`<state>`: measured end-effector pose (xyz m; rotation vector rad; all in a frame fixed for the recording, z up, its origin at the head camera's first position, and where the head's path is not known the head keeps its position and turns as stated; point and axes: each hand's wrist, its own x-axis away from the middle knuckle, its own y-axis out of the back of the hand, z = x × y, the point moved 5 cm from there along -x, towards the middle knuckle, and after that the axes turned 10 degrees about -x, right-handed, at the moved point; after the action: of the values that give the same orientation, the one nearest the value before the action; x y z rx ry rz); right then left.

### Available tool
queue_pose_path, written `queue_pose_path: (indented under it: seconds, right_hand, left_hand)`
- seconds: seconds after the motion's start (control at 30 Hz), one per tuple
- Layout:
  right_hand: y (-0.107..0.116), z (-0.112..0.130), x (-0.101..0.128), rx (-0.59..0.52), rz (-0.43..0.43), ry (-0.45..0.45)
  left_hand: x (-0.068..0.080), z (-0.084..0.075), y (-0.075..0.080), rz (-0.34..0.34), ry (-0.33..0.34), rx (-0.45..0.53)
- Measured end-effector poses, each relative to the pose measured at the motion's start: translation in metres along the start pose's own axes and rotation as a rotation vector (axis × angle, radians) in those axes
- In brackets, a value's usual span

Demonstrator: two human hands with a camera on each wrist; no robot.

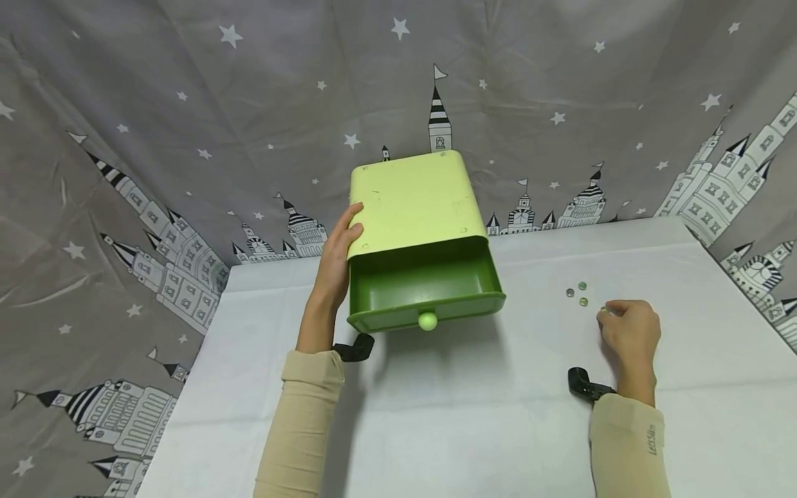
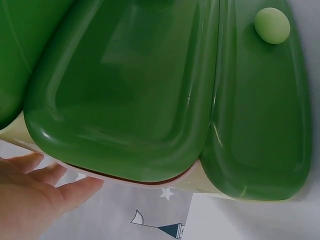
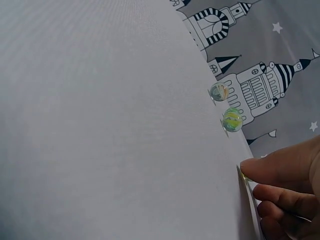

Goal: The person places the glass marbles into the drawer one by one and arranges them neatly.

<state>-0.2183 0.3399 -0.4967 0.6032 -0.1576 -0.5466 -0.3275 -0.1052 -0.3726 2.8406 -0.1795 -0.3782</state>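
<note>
Two hands are on a white table. The left hand rests flat against the side of a light green box, with its fingers straight and its thumb up on the top edge. It is not squeezing the box. A dark green drawer sticks out of the front of the box. It is pulled open and has a small round knob on its front. The box stands near the back of the table, close to a gray curtain with stars and castles on it. The right hand is well apart from the box, on the right side of the table. Its fingers are curled, and the thumb and first finger pinch a marble that sits on the table. Only a tiny bit of this marble shows. Three more marbles lie in a little group just beside the fingertips, between the hand and the back of the table. Both arms wear tan sleeves.
</note>
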Motion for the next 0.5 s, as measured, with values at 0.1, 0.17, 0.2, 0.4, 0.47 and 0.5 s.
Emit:
queue_pose_path:
  seconds: [0.1,0.17,0.2,0.4,0.47,0.5]
  right_hand:
    - [-0.0006,-0.0001,-0.0011,0.005,-0.005,0.0]
    - [-0.001,-0.0005,-0.002,0.007,-0.005,0.003]
    - [-0.0011,-0.0007,-0.0021,0.007,-0.004,0.001]
    - [-0.0005,-0.0009,-0.0013,0.009,0.004,-0.004]
    - [-0.0001,-0.0006,-0.0007,0.007,0.006,-0.004]
    - [0.0001,-0.0006,-0.0008,0.007,0.008,-0.004]
  left_hand:
    - [-0.0001,-0.0004,0.0002,-0.001,0.001,0.001]
    - [0.0001,-0.0007,0.0002,-0.003,0.002,0.003]
    - [0.0002,-0.0008,0.0002,-0.004,0.002,0.004]
    - [0.0003,-0.0007,-0.0004,0.0,0.001,0.006]
    - [0.0004,-0.0008,-0.0003,-0.001,0.0,0.006]
    - [0.0005,-0.0008,-0.0003,-0.002,0.001,0.007]
